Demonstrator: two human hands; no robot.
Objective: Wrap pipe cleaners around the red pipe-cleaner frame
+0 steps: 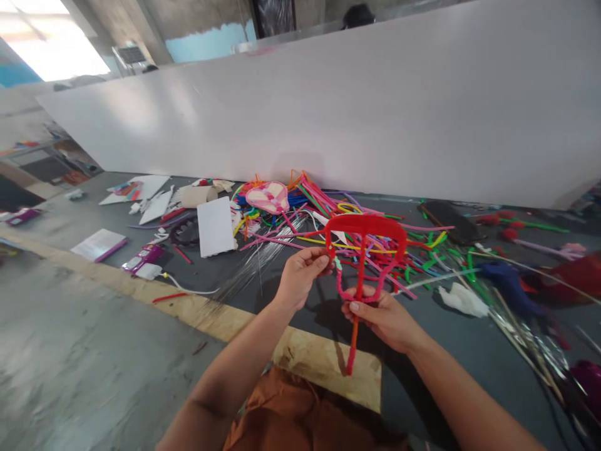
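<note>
A frame bent from red and pink pipe cleaners (pixel 365 223) is held up over the front of the table, with a red-orange stem running down its middle and out below. My right hand (pixel 382 316) is closed on the stem where it meets the pink lower edge. At the frame's left side my left hand (pixel 305 272) pinches a red pipe cleaner, close to a short pale green stretch on the frame. Exactly what lies between those fingertips is partly hidden. Behind the frame spreads a pile of loose coloured pipe cleaners (pixel 323 200).
A white board (pixel 328 113) stands along the table's back. Leftward lie a white card (pixel 216 227), a cardboard roll (pixel 200 196) and a purple glue gun (pixel 146 255) with its cord. To the right are a dark phone (pixel 451 221), crumpled tissue (pixel 464 300) and blue-handled pliers (pixel 509 288).
</note>
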